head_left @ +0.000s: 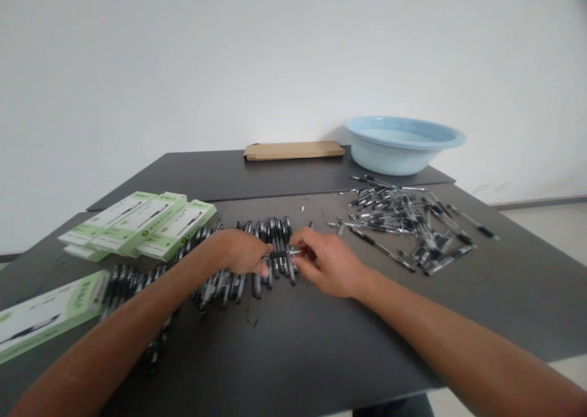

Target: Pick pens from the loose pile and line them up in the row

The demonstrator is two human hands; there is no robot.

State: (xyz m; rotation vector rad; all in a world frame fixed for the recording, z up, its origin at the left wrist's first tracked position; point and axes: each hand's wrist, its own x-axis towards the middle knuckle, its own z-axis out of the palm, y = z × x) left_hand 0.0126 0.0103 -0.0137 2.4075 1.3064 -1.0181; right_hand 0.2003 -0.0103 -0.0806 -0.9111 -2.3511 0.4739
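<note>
Between my two hands a pen (279,255) with a black grip lies level above the table, its tip pointing right. My left hand (245,252) pinches the barrel end. The fingers of my right hand (323,258) close on the pale tip end; whether a separate small part is there I cannot make out. Just beneath and behind the hands, several capped pens (257,276) lie side by side in a row, partly hidden by my left hand and forearm. To the right spreads a loose heap of pens (424,221) with black grips.
Green-and-white pen boxes (147,221) are stacked at the left, with another box (50,313) nearer me beside more pens (123,282). At the back stand a flat cardboard piece (293,151) and a light blue basin (394,154). Small tips (302,208) lie mid-table.
</note>
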